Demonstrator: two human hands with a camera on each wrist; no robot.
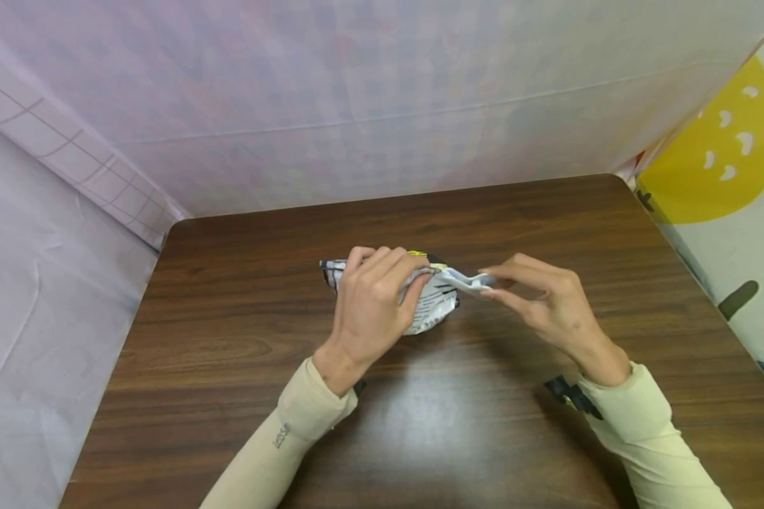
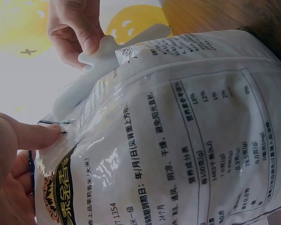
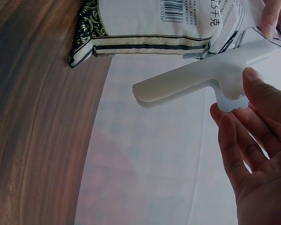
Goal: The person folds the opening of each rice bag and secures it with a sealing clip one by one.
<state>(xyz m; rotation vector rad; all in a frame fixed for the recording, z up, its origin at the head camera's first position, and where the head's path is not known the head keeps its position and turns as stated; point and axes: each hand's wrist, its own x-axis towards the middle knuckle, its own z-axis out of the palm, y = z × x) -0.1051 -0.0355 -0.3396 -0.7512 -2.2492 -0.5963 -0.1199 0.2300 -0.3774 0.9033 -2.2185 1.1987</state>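
A white printed rice bag (image 1: 433,305) stands above the table, with its front panel of text filling much of the left wrist view. My left hand (image 1: 372,300) grips the gathered top of the bag, thumb on the near side. To its right, my right hand (image 1: 550,302) pinches the handles of a white plastic bag clip (image 3: 187,79) between thumb and fingers. The clip's long bars lie along the bag's upper edge in the left wrist view. Whether the bars have the bag's film between them cannot be told.
Beneath the hands is a dark wood-grain table (image 1: 242,346). A pale checked curtain (image 1: 356,106) hangs along its far edge. Light cloth (image 1: 32,297) is on the left, and a patterned cloth with a yellow shape (image 1: 713,155) is on the right.
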